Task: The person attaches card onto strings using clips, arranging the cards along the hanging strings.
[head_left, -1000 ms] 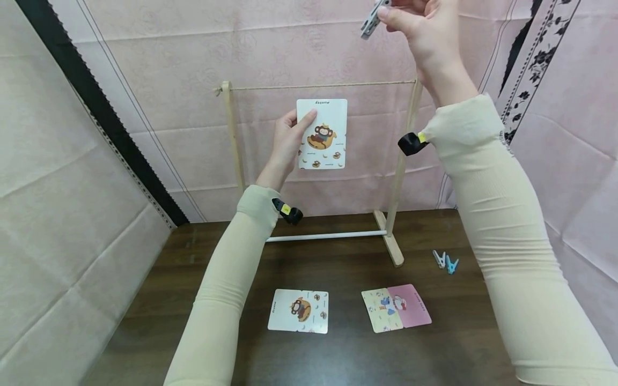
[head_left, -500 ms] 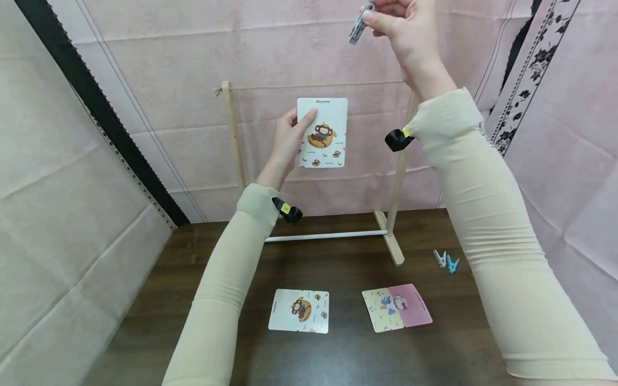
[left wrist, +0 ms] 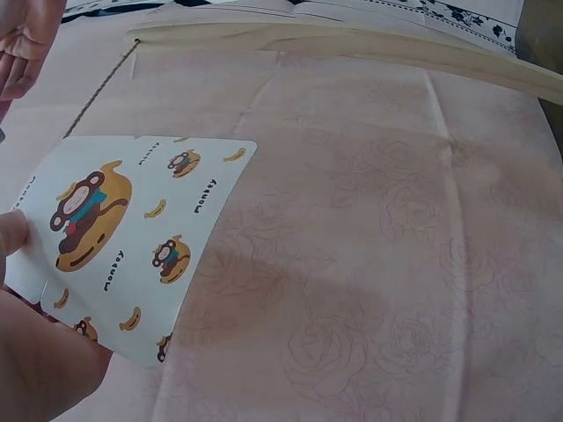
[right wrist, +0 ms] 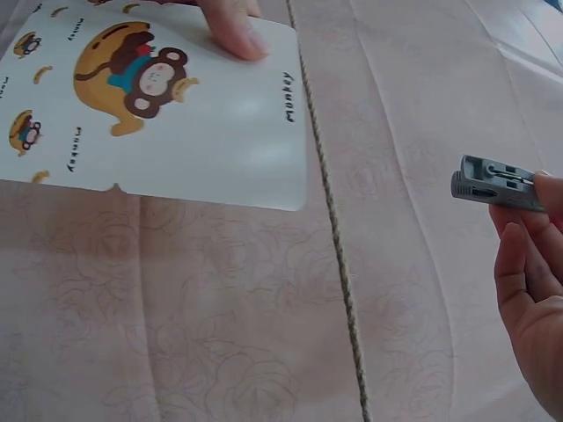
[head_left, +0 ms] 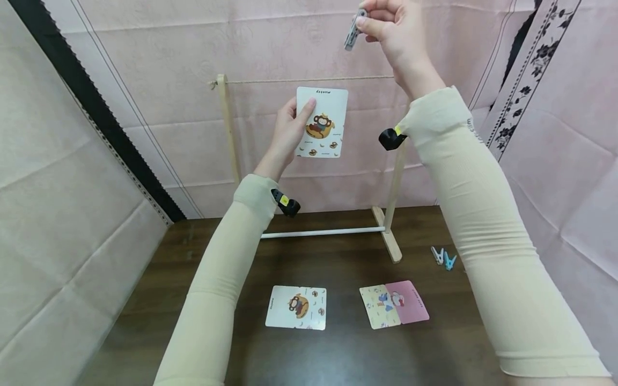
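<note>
My left hand (head_left: 288, 131) pinches a white card (head_left: 322, 102) with a monkey-and-banana print by its left edge, thumb on the front. In the head view the card hangs upright across the string, its top edge a little above the string's line. My right hand (head_left: 398, 35) pinches a grey clothespin (head_left: 354, 31) above and right of the card, apart from it. The right wrist view shows the grey clothespin (right wrist: 494, 182) on the other side of the string (right wrist: 332, 220) from the card (right wrist: 220, 123).
A wooden frame (head_left: 393, 187) carries the string between its posts, with a white bar (head_left: 323, 232) low down. On the brown table (head_left: 217, 348) lie another monkey card (head_left: 285, 316), a yellow-and-pink card (head_left: 412, 303), a white clothespin (head_left: 438, 255) and a blue clothespin (head_left: 449, 261).
My right hand has moved left and slightly down with the clothespin, closer to the card. The left hand has risen slightly with the card, as the head view shifted a little.
</note>
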Available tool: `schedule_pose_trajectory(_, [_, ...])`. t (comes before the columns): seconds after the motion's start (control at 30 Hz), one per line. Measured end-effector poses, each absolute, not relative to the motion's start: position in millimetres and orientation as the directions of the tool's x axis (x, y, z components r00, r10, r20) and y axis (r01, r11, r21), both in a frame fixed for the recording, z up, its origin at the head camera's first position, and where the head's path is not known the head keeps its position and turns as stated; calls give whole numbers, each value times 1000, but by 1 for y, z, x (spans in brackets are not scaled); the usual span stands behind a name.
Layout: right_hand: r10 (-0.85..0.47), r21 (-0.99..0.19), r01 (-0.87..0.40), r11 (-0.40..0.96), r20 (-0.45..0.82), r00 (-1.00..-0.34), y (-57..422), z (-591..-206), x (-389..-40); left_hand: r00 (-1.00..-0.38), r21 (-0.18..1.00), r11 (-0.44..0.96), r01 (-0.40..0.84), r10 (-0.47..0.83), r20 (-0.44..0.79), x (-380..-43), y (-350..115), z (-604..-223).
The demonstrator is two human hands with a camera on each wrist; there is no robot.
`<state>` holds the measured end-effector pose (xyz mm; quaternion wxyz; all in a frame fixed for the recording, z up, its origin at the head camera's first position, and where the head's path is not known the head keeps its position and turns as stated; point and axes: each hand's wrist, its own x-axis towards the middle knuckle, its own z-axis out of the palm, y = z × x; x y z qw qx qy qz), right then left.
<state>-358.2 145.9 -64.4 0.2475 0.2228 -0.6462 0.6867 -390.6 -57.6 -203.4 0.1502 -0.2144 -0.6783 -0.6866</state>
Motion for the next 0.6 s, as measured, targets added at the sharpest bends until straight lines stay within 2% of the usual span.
schedule_pose_trajectory(0.27, [21,-831,-553,-62,553,-833,144,-74,-362,-862,868,-31,496,97,497,-389,-46,-206])
schedule_pose_trajectory(0.6, [-5,-830,-557,-33,557,-831,137,-72,-365,-846,850,-14,527,88,526,-386,-46,-199])
